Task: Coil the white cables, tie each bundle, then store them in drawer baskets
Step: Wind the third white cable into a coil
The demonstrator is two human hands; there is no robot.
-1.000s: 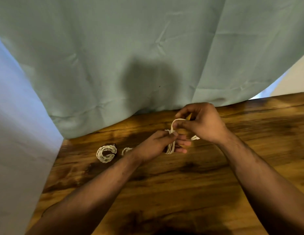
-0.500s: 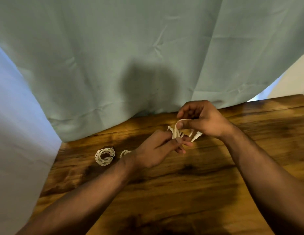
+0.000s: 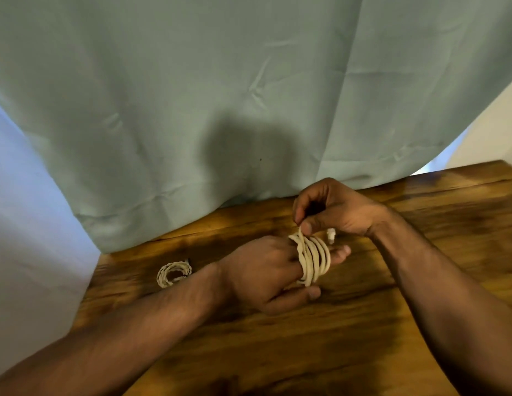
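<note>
- Turns of white cable (image 3: 314, 260) now wrap the left hand's (image 3: 257, 275) fingers (image 3: 340, 252), which lie straight and together; half a second ago the cable was a loose loop between both hands.
- The right hand (image 3: 337, 212) pinches the strand just above those fingers, thumb and forefinger clamped on it.
- The plug (image 3: 331, 235) hangs just beyond the turns.
- Coiling looks nearly done, so tying probably comes next.
- The finished bundle (image 3: 173, 272) stays on the worktop (image 3: 277, 352), well left of the fingers.
</note>
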